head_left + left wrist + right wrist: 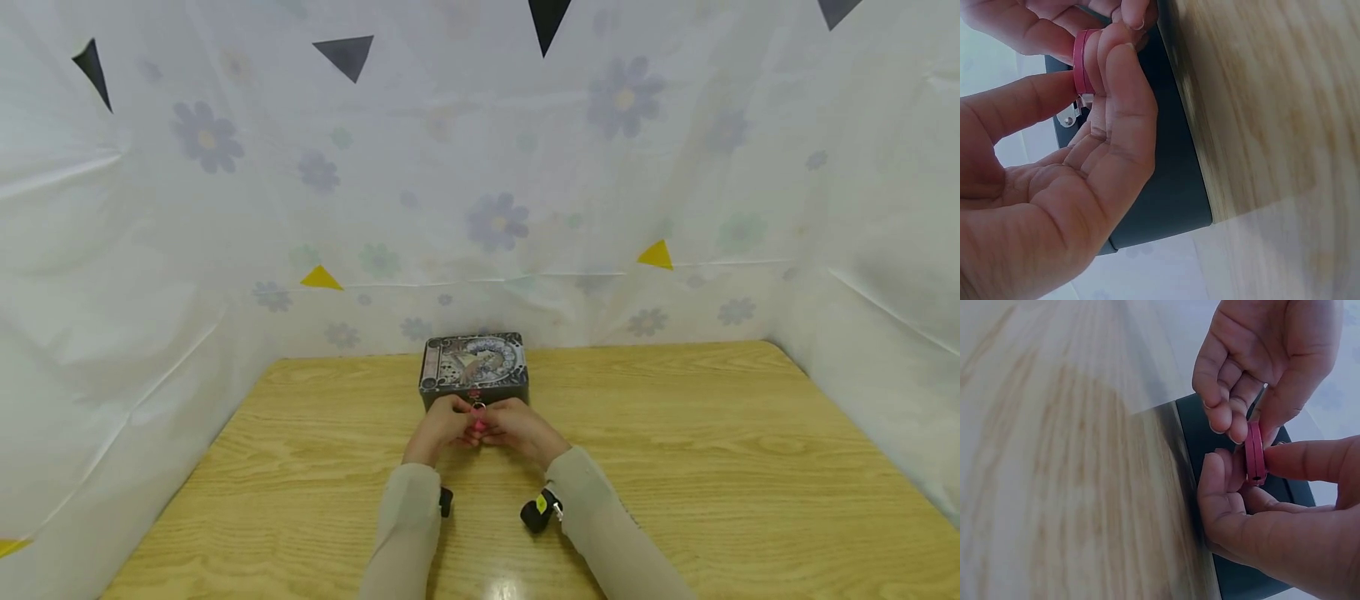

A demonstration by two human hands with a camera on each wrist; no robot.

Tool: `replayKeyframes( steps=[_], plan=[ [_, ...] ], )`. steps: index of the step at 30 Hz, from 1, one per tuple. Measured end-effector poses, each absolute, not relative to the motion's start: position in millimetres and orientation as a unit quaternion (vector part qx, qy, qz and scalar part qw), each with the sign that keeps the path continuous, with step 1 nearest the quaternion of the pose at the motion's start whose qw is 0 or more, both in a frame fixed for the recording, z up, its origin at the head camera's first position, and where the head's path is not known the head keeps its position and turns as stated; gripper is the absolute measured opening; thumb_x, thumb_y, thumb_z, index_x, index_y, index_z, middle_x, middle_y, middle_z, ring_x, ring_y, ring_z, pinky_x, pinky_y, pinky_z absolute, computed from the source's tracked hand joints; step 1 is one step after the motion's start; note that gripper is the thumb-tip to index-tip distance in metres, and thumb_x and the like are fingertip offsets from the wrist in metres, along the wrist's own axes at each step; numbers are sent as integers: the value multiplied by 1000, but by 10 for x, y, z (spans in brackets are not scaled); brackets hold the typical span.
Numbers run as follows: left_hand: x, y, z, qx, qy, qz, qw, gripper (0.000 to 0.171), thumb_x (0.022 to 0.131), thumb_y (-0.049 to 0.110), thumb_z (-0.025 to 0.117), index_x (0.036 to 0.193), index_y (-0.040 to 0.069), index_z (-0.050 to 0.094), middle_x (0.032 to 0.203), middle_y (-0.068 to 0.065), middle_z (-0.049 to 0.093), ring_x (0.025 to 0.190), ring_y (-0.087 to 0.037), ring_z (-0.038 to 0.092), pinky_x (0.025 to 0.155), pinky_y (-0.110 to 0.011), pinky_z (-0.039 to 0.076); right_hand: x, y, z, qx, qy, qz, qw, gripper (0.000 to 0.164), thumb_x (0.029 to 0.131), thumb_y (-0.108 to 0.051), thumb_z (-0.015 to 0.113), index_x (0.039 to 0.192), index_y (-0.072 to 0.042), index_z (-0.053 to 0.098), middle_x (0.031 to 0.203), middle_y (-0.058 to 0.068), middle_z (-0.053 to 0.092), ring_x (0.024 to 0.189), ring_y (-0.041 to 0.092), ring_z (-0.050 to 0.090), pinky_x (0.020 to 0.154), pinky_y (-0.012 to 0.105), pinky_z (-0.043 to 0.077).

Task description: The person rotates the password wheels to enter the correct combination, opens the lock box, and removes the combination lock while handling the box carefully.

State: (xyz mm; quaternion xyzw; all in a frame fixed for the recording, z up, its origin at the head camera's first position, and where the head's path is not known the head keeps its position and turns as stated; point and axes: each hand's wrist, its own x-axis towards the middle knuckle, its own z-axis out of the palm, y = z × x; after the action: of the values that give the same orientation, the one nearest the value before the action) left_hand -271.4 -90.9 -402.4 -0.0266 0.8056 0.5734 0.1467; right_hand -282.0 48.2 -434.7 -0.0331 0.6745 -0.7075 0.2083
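Pink padlock (480, 422): held between both hands, right against the middle of the box's near side; its silver ring (478, 406) stands above the pink body. Whether the ring passes through the clasp cannot be told.
Left hand (444, 425): fingers curled inward, the thumb (1041, 97) on one face of the padlock and fingertips on the other, so it is closed to a pinch.
Right hand (523, 427): comes from the other side, also pinching the padlock, the thumb (1300, 459) straight against its face and the remaining fingers bent; the two hands nearly meet.
Box (480, 360): dark, rectangular, lying flat near the far edge of the table, its lid down; the lid carries an ornate print with a round frame.
Clasp (1067, 119): metal, on the box's side, partly hidden behind the left hand.
Table (300, 483): yellowish wood grain, with a patch of light shining on its near part.
Sleeves (408, 508): pale beige, on both forearms, with a small black device (537, 515) at the right wrist and another partly seen at the left.
Sheet (420, 200): white, printed with faint purple and green flowers, hung behind the table and along its sides; dark triangles (348, 57) and yellow triangles (657, 256) show on it.
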Motion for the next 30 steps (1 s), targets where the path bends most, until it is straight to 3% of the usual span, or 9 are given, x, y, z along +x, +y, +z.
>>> replayKeyframes(
  steps=[12,24,30],
  plan=[
    [-2723,-905,-4032,-27,807,572,148,9,95,1,55,99,-7,54,68,-13,64,52,-15,59,63,-37,58,-2809,458,-4330,-30,674,-706,216,19,98,-5,47,95,10,60,72,3,59,64,9,58,63,21,51],
    [-2716,-917,-4041,-22,804,575,148,6,94,-1,53,97,-7,52,72,-17,66,53,-15,60,64,-38,58,-2805,464,-4336,-30,682,-704,199,25,95,-1,49,106,19,59,74,4,61,68,11,60,72,26,53],
    [-2723,-911,-4047,-24,805,574,149,7,94,0,54,98,-6,53,72,-16,66,53,-15,60,63,-37,58,-2800,466,-4340,-37,677,-708,198,23,94,-2,51,103,17,59,71,2,61,65,10,59,67,23,53]
  ],
)
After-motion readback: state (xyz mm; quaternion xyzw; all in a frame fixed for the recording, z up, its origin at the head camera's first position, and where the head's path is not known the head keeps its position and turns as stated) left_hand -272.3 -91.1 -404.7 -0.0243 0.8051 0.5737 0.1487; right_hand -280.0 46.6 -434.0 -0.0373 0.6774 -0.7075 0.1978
